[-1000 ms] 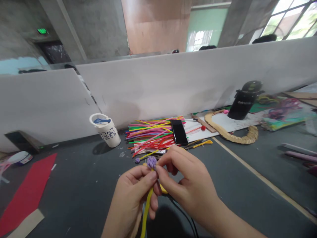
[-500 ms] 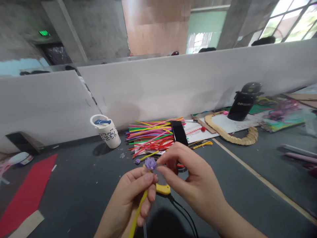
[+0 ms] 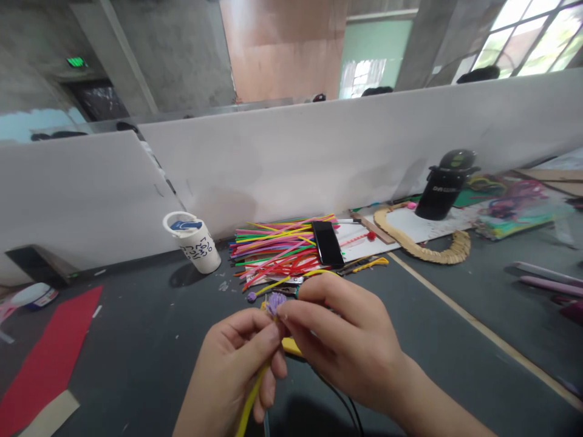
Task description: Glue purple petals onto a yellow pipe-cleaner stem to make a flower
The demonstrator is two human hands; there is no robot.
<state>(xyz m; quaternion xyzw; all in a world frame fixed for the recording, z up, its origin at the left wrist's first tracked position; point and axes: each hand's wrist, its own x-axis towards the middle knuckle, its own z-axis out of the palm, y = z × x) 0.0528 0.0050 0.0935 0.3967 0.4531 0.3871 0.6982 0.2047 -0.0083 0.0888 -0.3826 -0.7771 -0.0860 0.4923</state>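
Between the thumb and fingers of my left hand (image 3: 246, 358) is the yellow stem (image 3: 249, 400) of a pipe-cleaner flower, its purple fuzzy head (image 3: 276, 301) pointing up. The fingers of my right hand (image 3: 346, 334) are pinched together at the right side of that head, touching it; their tips are partly hidden. Below the hands lies a yellow tool (image 3: 291, 347) with a black cord, mostly covered. A second, smaller purple-tipped yellow stem (image 3: 252, 297) rests on the table just beyond.
A bundle of coloured pipe cleaners (image 3: 273, 243) lies ahead, with a phone (image 3: 328, 244) on its right end. A white cup (image 3: 195, 246) stands left of it. Farther right are a curved tan strip (image 3: 423, 252) and a black bottle (image 3: 439, 191). Red paper (image 3: 54, 358) lies left.
My right hand has moved left and closed its fingers onto the side of the purple flower head. The left hand keeps its grip on the stem. The view has shifted slightly.
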